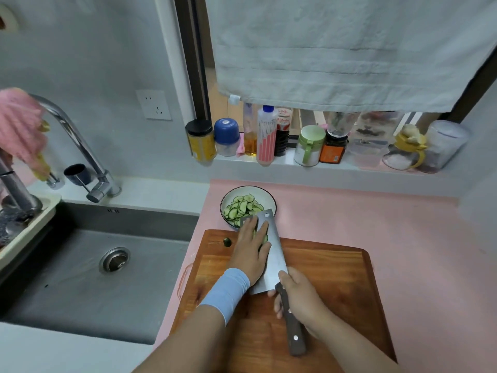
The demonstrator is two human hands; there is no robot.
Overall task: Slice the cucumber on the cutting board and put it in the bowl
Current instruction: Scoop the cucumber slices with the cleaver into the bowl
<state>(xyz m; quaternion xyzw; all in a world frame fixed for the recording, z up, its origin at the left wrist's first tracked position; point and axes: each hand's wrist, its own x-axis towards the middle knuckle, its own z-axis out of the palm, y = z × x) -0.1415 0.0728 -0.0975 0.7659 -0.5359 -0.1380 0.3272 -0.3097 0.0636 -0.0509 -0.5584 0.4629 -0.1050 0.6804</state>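
Note:
A white bowl (271, 201) holding several cucumber slices (243, 207) stands on the pink counter just beyond the wooden cutting board (330, 267). My right hand (301, 300) grips the dark handle of a cleaver (274, 254), whose broad blade lies nearly flat and reaches to the bowl's near rim. My left hand (251, 251) presses with straight fingers on cucumber slices (265, 239) lying on the blade. A small cucumber end piece (227, 242) sits at the board's far left corner.
A steel sink (94, 267) with a tap (78, 146) lies left of the board. Jars and bottles (266, 138) line the window ledge behind the bowl. A grey towel (349, 49) hangs above. A dish rack (24, 224) stands at the far left.

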